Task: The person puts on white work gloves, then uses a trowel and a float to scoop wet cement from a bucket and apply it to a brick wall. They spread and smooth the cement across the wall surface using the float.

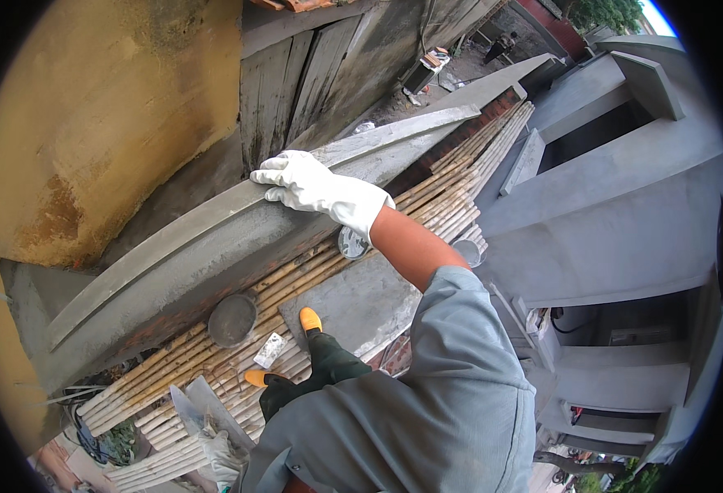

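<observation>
My right arm reaches across to a long grey cement wall (180, 246). The white-gloved right hand (304, 185) lies on its top ledge, fingers slightly bent and a little apart, with no tool visible in it. Low at the left, my left hand (223, 458), also in a white glove, is partly cut off by my sleeve. It appears closed at the end of a flat grey board-like tool (217, 412) with a pale, cement-smeared face; its exact kind and the fingers' grip are hard to make out.
I stand in yellow boots (309, 319) on a scaffold of bamboo poles (295, 275) beside a grey slab (353, 300). A dark round basin (232, 320), a small white block (270, 350) and a bucket (351, 243) rest there. A person (501, 47) is far off. A grey building (591, 238) rises right.
</observation>
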`<action>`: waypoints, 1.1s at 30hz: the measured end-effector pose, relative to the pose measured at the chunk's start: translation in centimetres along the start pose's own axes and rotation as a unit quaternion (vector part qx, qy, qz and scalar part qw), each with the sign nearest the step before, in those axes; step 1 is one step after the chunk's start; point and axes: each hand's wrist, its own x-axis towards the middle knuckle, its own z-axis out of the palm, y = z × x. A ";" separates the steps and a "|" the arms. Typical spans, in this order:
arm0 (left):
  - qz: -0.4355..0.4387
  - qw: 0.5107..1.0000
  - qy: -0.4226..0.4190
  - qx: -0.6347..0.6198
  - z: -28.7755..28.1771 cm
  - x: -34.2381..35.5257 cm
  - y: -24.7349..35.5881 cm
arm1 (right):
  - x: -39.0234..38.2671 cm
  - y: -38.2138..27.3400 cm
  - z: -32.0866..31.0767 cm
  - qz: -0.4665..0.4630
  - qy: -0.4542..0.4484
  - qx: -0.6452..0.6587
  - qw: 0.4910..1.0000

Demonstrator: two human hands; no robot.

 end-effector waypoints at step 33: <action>0.035 0.999 -0.006 0.018 -5.7 -0.3 -2.5 | -3.3 -10.5 3.7 -0.166 0.198 0.011 0.966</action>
